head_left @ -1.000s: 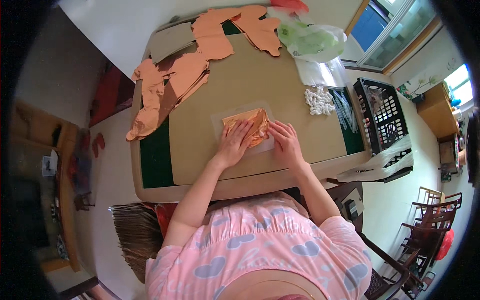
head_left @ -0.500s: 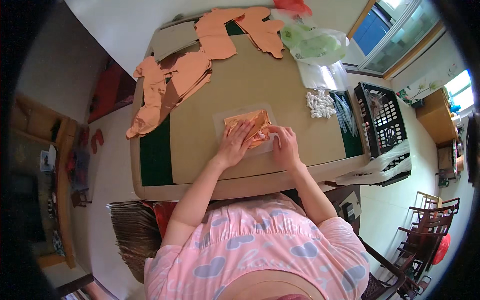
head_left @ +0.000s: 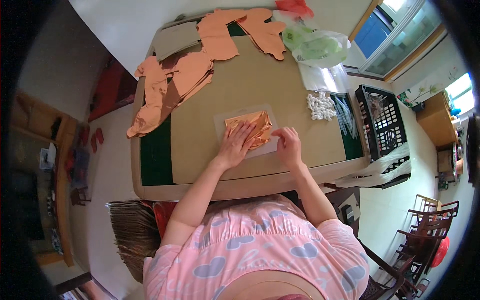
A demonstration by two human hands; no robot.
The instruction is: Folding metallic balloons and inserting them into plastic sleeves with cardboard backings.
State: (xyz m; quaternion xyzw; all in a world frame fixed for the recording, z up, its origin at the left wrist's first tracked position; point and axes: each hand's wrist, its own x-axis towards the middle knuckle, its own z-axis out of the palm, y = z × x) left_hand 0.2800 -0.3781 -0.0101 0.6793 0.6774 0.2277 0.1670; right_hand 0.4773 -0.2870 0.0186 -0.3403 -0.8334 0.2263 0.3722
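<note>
Flattening folded copper-coloured foil [head_left: 260, 125] wants even pressure from the outspread left hand [head_left: 235, 145], the half-curled right hand [head_left: 289, 145] seemingly empty alongside.

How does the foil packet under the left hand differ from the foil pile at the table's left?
The foil packet is small and compact; the foil pile covers far more table.
The packet is roughly four-sided; the pile has curvy outlines.
The left hand rests on the packet; no hand touches the pile.
Both are shiny and copper-coloured.
</note>
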